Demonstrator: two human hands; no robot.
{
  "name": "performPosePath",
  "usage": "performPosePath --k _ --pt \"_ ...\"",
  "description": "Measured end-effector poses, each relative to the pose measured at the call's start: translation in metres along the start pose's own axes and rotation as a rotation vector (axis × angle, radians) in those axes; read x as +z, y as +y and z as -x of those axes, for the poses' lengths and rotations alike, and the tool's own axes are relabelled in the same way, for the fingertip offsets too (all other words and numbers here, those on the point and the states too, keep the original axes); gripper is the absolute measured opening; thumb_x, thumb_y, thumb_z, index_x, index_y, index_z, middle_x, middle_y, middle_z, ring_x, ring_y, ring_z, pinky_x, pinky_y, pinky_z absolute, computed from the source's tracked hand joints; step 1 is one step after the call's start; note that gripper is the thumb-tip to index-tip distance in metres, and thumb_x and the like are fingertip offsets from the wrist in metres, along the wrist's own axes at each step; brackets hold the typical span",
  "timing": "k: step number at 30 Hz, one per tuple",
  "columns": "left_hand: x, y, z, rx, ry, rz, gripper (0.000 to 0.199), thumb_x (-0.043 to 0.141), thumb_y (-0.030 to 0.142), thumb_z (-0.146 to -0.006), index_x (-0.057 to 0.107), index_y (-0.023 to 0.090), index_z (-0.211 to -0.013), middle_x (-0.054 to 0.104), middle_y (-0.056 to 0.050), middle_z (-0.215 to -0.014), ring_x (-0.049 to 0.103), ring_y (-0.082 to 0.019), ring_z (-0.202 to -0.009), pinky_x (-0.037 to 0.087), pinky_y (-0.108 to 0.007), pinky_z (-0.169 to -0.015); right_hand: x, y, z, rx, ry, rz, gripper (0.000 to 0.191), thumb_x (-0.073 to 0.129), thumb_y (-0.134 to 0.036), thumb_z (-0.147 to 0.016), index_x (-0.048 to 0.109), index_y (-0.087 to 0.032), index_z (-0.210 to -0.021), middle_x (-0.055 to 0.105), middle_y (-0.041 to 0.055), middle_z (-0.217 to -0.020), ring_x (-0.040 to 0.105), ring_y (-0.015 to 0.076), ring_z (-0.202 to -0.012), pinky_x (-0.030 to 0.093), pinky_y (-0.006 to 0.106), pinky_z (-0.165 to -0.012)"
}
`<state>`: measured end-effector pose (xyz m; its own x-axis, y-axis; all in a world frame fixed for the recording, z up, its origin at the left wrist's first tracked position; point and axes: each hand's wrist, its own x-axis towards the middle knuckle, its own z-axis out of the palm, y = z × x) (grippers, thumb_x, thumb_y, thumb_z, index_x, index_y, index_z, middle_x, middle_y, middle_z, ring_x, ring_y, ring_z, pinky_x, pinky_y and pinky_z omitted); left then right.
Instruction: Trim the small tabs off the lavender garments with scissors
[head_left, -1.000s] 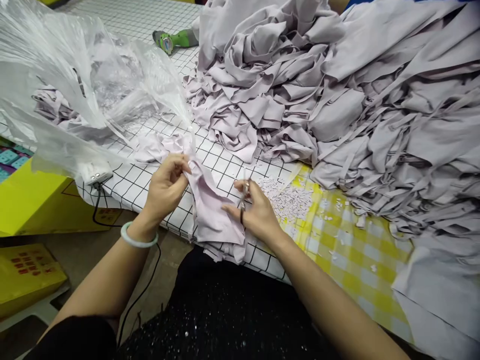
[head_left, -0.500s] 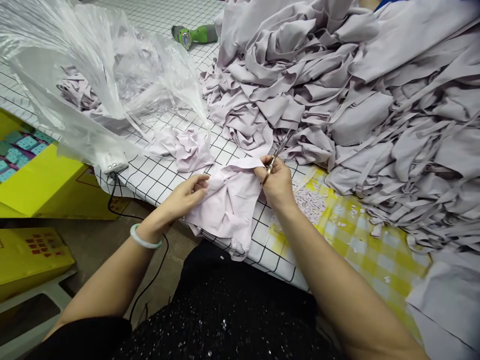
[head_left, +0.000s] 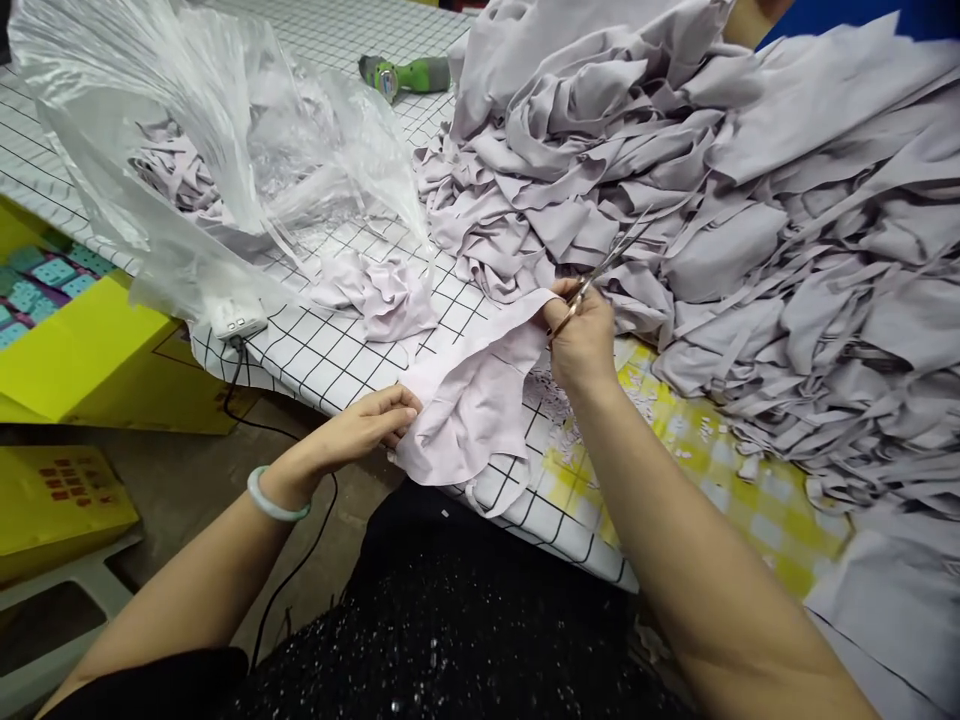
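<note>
A pale pink piece of fabric stretches between my two hands at the table's front edge. My left hand pinches its left side, fingers curled around the cloth. At the upper right, my right hand grips a corner of the same piece between thumb and fingers. That hand also carries a pair of scissors, blades pointing up and right, away from the cloth. A smaller crumpled pink piece lies on the checked tablecloth just beyond my left hand.
A large heap of greyish-pink fabric pieces covers the right side. A clear plastic bag holding fabric stands at left, near a white power strip. Farther back lies a green tool. Small cloth snippets dot a yellow checked cloth.
My right hand has moved right and slightly up with the scissors and the fabric corner. My left hand has moved slightly down, and the fabric is stretched wider between them.
</note>
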<state>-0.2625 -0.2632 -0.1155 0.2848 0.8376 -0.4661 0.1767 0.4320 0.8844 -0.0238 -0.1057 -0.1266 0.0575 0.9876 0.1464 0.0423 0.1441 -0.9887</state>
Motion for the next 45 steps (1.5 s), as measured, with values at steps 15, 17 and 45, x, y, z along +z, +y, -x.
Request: performPosePath --k 15,17,45 --pt "0.033 -0.014 -0.014 0.062 0.304 0.220 0.023 0.075 0.026 -0.077 0.058 0.016 -0.090 0.056 0.002 -0.074 0.044 -0.006 -0.054 0.032 -0.020 -0.048 0.010 0.008 0.119 -0.042 -0.580 0.441 0.028 0.073 -0.027 -0.072 0.054 -0.021 -0.093 0.062 0.0063 -0.098 0.056 0.0209 -0.085 0.045 0.034 -0.075" --pt "0.036 -0.012 -0.015 0.098 0.295 0.248 0.024 0.075 0.027 -0.078 0.058 0.016 -0.091 0.058 0.001 -0.078 0.048 -0.007 -0.057 0.037 -0.021 -0.050 0.016 0.009 0.120 -0.058 -0.510 0.475 0.020 0.066 -0.020 -0.071 0.048 -0.022 -0.079 0.058 0.0027 -0.083 0.053 0.0196 -0.080 0.044 0.033 -0.074" --pt "0.234 0.281 -0.220 0.858 -0.002 -0.075 0.024 0.044 0.022 -0.099 0.062 0.009 -0.108 0.067 -0.016 -0.113 0.067 -0.027 -0.109 0.056 -0.042 -0.089 -0.259 -0.178 -0.128 -0.385 0.756 0.774 0.017 0.068 0.001 -0.074 0.063 -0.014 -0.081 0.070 0.0206 -0.106 0.064 0.0342 -0.115 0.041 0.054 -0.097"
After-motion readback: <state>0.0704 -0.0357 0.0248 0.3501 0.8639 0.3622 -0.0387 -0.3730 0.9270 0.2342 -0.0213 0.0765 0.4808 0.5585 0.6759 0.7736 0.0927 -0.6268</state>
